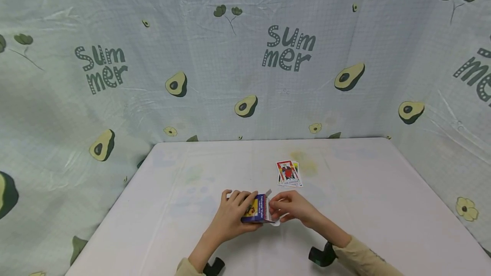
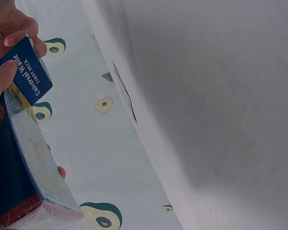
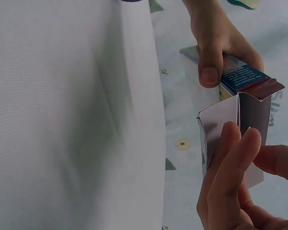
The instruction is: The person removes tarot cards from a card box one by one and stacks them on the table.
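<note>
A blue tarot card box [image 1: 259, 209] lettered "Universal Waite Tarot Deck" is gripped by my left hand [image 1: 231, 215]. The thumb is along one side and the fingers lie across the box. Its end stands open toward the right, where pale side flaps [image 3: 220, 114] show. My right hand [image 1: 293, 208] is at this open end with bent fingers, its fingertips overlapping a flap in the right wrist view. I cannot tell whether they pinch it. In the left wrist view the lettered end flap [image 2: 32, 72] sticks out, and clear wrap [image 2: 48, 215] covers the box's other end.
Beyond the hands, a few tarot cards [image 1: 288, 173] lie face up in a small overlapping pile on the white-covered table [image 1: 184, 225]. Behind the table hangs a pale curtain [image 1: 215, 54] printed with avocados. Dark wrist-worn cameras [image 1: 322, 255] sit close over the tabletop.
</note>
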Motion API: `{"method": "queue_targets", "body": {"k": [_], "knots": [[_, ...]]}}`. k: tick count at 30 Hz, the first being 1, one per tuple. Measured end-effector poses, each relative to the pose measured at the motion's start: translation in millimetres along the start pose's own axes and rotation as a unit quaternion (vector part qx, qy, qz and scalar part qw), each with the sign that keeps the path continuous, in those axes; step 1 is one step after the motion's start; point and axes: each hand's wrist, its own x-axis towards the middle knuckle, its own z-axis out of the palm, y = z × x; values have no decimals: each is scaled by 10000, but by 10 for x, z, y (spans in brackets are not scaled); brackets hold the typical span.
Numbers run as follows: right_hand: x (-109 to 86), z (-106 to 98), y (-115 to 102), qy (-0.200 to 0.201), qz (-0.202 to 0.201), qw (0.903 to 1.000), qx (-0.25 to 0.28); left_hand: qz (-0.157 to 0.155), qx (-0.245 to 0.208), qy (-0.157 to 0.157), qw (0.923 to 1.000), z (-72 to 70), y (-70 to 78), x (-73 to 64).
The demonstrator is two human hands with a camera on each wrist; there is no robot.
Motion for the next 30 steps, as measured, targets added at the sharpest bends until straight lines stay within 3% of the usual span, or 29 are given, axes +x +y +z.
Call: {"method": "queue_targets", "body": {"k": [9,30], "knots": [[55,84,-10,320,197,9985,-411,95,52,86,9999,-7,8,7],[36,136,-51,301,257,9983,-431,183,45,156,9997,-5,32,6]]}}
